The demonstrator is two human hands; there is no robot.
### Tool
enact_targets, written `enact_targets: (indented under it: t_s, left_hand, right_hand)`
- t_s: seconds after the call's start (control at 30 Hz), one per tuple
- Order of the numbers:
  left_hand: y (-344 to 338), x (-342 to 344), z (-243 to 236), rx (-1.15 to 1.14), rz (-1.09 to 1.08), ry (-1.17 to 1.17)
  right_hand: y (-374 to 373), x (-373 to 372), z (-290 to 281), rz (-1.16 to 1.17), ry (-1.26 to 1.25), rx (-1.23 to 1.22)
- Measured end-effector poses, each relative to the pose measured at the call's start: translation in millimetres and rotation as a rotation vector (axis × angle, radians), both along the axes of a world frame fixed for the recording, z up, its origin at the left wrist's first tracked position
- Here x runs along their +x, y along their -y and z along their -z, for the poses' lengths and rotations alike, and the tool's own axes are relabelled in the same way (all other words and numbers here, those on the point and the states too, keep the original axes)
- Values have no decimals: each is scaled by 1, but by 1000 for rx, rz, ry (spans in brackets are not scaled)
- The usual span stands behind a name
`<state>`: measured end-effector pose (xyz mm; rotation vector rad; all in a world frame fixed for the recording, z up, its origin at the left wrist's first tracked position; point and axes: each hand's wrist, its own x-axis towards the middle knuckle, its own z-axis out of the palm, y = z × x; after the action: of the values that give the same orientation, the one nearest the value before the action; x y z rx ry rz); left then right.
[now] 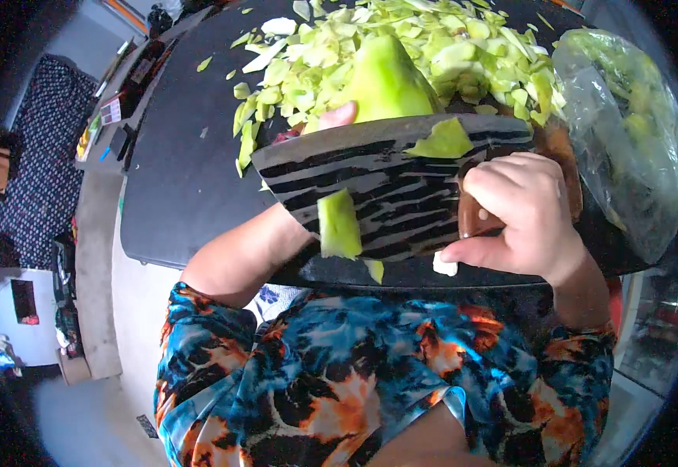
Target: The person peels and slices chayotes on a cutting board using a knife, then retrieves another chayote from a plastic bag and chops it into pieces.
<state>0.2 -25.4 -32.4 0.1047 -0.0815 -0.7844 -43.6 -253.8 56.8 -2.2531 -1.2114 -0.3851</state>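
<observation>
My right hand [526, 210] is wrapped round the brown handle [475, 214] of a broad cleaver. The dark, streaked blade [386, 183] spans leftward in front of me, with green peel scraps [339, 224] stuck to its face. Behind the blade rises a large, smooth, pale-green fruit [393, 78], tapered at the top and apparently peeled. My left hand [339, 117] holds this fruit from the left; only a fingertip shows above the blade, the other fingers being hidden. A small white piece [446, 265] sits by my right thumb.
A wide heap of pale-green peelings [463, 47] covers the far part of the black table [175, 171]. At the right lies a clear plastic bag [627, 140] with greenish contents. A brown object [563, 163] shows behind my right hand. Cluttered shelving [113, 117] stands further left.
</observation>
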Motion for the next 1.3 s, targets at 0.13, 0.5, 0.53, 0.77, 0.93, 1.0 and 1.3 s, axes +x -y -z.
enact_targets:
  t_s: [0.13,0.5,0.53,0.77,0.93,1.0,1.3]
  left_hand:
    - [-1,-3,0,26,-16,13]
    - [19,-27,-37,810,-352,469]
    - [20,-29,-39,802,-303,491]
    - [12,-21,-13,427,-212,384]
    - [8,-14,2,420,147,43]
    - [9,-18,2,603,56,211]
    - [30,-40,-40,693,-241,580]
  right_hand:
    - [0,-2,-2,-9,13,-18]
    - [45,70,20,699,-271,18]
    - [50,74,20,667,-264,76]
    - [23,11,-5,117,-120,191]
    - [6,-10,-5,34,-36,25]
    - [8,-9,-5,100,-58,9]
    - [58,61,10,604,-336,6]
